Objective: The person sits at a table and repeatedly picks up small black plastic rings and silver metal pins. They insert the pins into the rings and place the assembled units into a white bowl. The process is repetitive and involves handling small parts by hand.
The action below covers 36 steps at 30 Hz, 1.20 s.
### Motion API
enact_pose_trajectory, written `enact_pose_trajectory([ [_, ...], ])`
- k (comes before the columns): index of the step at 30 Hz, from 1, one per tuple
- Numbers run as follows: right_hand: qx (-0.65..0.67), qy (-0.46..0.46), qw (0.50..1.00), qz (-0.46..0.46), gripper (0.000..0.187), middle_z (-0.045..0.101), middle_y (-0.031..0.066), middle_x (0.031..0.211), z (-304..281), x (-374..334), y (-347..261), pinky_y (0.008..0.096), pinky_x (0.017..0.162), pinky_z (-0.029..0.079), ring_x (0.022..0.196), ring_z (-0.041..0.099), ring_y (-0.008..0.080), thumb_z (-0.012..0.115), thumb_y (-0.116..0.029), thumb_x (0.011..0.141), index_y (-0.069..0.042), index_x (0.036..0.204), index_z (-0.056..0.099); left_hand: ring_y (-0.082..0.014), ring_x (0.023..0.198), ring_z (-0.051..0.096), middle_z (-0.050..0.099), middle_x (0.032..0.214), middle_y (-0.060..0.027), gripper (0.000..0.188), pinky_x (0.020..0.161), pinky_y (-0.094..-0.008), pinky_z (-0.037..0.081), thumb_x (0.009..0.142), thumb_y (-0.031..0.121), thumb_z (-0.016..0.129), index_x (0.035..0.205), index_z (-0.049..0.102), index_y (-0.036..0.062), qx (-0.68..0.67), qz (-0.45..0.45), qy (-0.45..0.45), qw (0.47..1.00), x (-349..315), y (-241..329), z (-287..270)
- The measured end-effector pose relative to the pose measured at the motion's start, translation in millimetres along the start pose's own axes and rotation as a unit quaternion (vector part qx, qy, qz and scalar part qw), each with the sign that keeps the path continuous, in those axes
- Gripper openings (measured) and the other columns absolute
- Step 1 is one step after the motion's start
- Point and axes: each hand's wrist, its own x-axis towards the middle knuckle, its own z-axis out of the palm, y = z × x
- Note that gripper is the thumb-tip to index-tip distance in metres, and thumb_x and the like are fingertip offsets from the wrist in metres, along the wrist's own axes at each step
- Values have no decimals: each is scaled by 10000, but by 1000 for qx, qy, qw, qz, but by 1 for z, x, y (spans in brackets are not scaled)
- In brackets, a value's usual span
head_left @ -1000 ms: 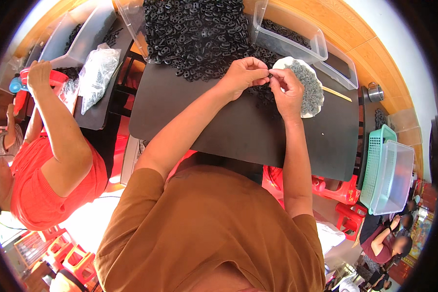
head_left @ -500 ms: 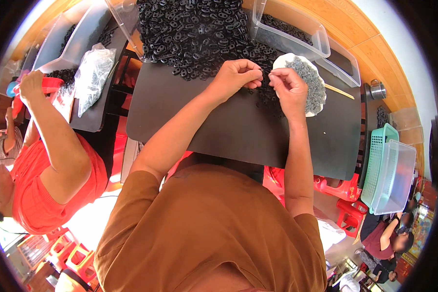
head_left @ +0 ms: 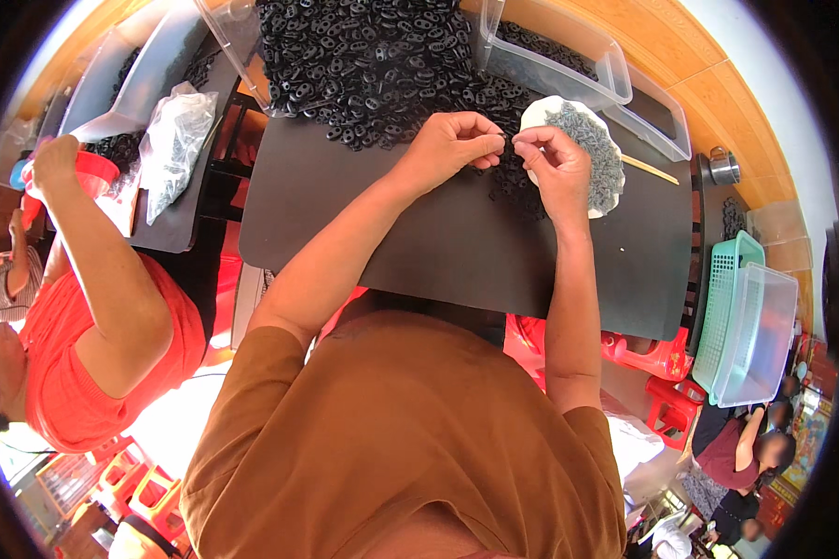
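Both hands are raised over the dark table (head_left: 391, 242), their fingertips nearly meeting. My left hand (head_left: 452, 147) is closed in a pinch, thumb against forefinger, on something too small to make out. Facing it, my right hand (head_left: 557, 168) pinches likewise, and what it holds is hidden by the fingers. Just beyond them spreads a large heap of black oval pieces with two holes (head_left: 364, 65). Smaller black pieces (head_left: 515, 191) lie beneath and between the hands. Beside my right hand stands a white plate (head_left: 534, 115) heaped with tiny grey pieces (head_left: 598, 158).
A yellow stick (head_left: 651, 170) pokes out from the plate's right. Clear plastic bins (head_left: 569, 79) stand at the back. A green basket (head_left: 722, 317) is off the right edge. On the left, a person in red (head_left: 112, 345) works at another table with a plastic bag (head_left: 175, 149).
My hands hold almost the same pinch, with the fingertips slightly shifted. The whole view has tilted a little. The person at left has the red container at a slightly different angle.
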Motion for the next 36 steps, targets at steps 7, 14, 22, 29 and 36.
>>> enact_pose_trajectory([
  [7,3,-11,1000,-7,52,674,-7,877,1,-1,2,214,671,487,746,594,51,700,-7,863,-31,906,683,-106,804,672,702,903,-54,172,722,-234,557,923,149,681,1015,690,4,-1,2,-1,1000,0,-1,1],
  [14,2,-14,1000,-19,50,681,-2,887,2,-1,1,225,694,503,778,619,62,702,-14,863,-31,903,678,-88,758,655,697,864,-50,150,699,-229,552,915,137,685,975,688,-1,-11,2,10,1000,-1,0,4],
  [22,-117,2,988,-105,61,676,32,828,7,-3,-3,260,670,505,729,646,120,687,-19,843,-37,895,660,-86,718,650,698,813,-53,122,676,-229,551,906,111,688,923,681,-10,22,9,29,999,-2,3,7],
  [29,-181,-11,975,-129,79,679,52,812,7,-3,-7,282,662,512,714,660,145,680,-9,837,-22,903,639,-89,727,657,704,818,-56,123,680,-232,553,902,112,692,926,682,-8,51,0,27,998,-3,1,7],
  [36,-26,-31,999,3,102,709,53,847,-3,-2,7,264,724,550,785,686,114,689,-1,858,-9,958,673,-85,714,652,707,812,-57,111,665,-232,549,897,110,697,909,689,-1,24,-12,23,999,-1,0,6],
])
